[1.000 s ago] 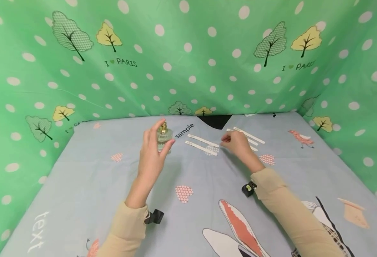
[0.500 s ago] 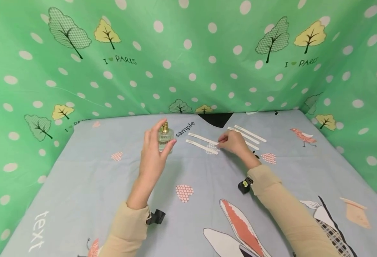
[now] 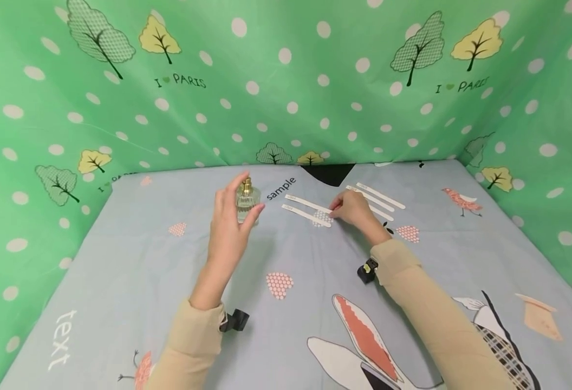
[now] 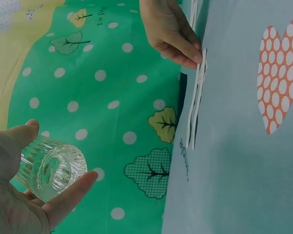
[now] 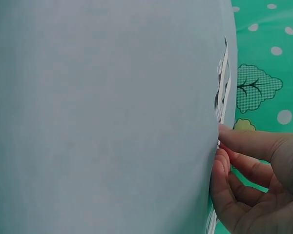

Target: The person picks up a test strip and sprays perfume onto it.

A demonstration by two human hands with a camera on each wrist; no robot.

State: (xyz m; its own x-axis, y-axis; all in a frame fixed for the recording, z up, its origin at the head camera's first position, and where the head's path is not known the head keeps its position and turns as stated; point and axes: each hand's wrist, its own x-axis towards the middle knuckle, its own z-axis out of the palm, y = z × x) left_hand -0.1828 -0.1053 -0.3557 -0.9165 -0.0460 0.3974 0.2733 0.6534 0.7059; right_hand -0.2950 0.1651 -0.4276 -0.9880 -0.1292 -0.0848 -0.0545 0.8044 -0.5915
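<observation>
In the head view my left hand (image 3: 229,227) holds a clear glass perfume bottle (image 3: 248,203) with a gold spray neck, above the far part of the table. The bottle's ribbed glass base (image 4: 56,165) faces the left wrist camera, between thumb and fingers. My right hand (image 3: 356,210) is at the right end of the farther of two white paper strips (image 3: 307,203). Its thumb and fingertips pinch that end in the left wrist view, and the strip lies flat. The nearer strip (image 3: 305,215) lies alongside. In the right wrist view the fingers (image 5: 224,180) partly hide the strips.
More white paper strips (image 3: 381,196) lie to the right, partly behind my right hand. A grey-blue printed cloth (image 3: 169,287) covers the table. Behind it hangs a green dotted curtain (image 3: 266,81), which also runs along both sides.
My right hand has moved slightly left onto the end of the farther left strip. The left hand keeps holding the perfume bottle in nearly the same place. The head view has tipped slightly downward.
</observation>
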